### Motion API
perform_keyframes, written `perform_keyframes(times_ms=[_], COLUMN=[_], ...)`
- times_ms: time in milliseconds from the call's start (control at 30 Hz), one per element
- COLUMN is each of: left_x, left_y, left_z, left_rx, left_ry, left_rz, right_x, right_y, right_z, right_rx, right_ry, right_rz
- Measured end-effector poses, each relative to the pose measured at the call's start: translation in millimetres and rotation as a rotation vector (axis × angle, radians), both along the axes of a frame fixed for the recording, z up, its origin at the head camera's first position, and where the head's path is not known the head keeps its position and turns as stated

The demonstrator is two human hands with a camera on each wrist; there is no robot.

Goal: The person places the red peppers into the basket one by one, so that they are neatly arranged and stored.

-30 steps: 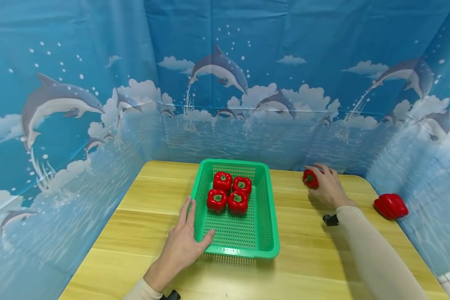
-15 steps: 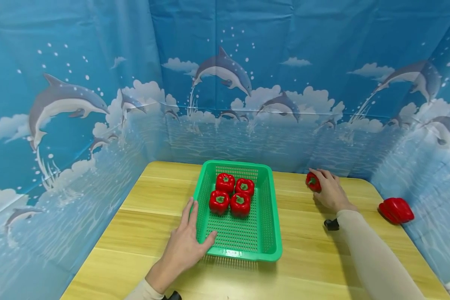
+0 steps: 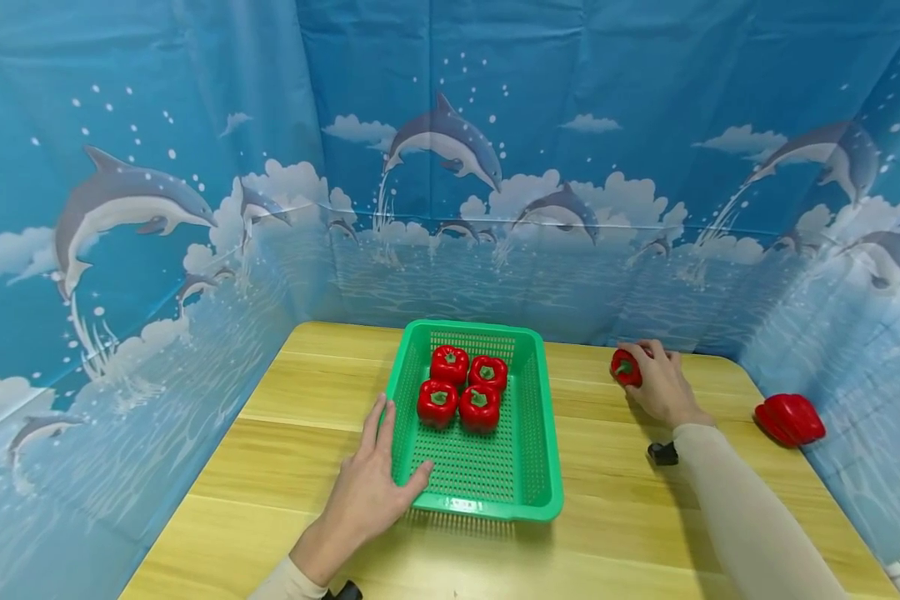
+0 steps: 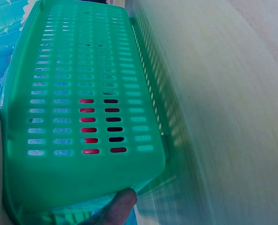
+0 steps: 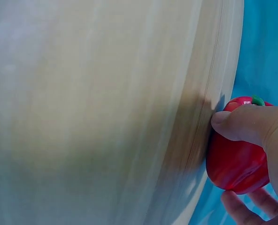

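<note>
Right grip (image 3: 662,387) curled round a red pepper (image 3: 624,372), stem end showing on its left; well apart leftward stands the green basket (image 3: 487,508), the straight-fingered left grip (image 3: 371,483) touching its rim.

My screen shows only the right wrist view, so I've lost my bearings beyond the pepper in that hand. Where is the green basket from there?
Observer: The head view shows the green basket to the left of the right hand.
Operator: Thanks. Is there anything inside it?
Observer: Yes, four red peppers, grouped toward its far end.
Operator: And where is the other hand?
Observer: The left hand is at the basket's near left corner, touching it.
</note>
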State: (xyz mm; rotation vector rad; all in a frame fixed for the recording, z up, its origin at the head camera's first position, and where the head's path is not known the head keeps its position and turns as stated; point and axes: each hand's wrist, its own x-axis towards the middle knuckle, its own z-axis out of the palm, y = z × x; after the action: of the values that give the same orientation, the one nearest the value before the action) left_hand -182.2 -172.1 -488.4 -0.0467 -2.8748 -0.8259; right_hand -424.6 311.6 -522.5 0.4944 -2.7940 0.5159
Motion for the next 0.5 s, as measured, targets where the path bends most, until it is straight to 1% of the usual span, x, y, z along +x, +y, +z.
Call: perform_keyframes(times_ms=[267,500], left_x=[0.9,0.0], left_y=[0.3,-0.1], left_z=[-1.4,-0.4], left_rx=[0.006,0.003], left_ry=[-0.015,-0.015], left_rz=[0.005,0.002], right_x=[9.1,14.4], right_y=[0.4,0.5], right_z=[3.5,9.4], right_rx=[-0.01,-0.014], right_ry=[-0.009,0.036], right_rz=[-0.008,-0.005])
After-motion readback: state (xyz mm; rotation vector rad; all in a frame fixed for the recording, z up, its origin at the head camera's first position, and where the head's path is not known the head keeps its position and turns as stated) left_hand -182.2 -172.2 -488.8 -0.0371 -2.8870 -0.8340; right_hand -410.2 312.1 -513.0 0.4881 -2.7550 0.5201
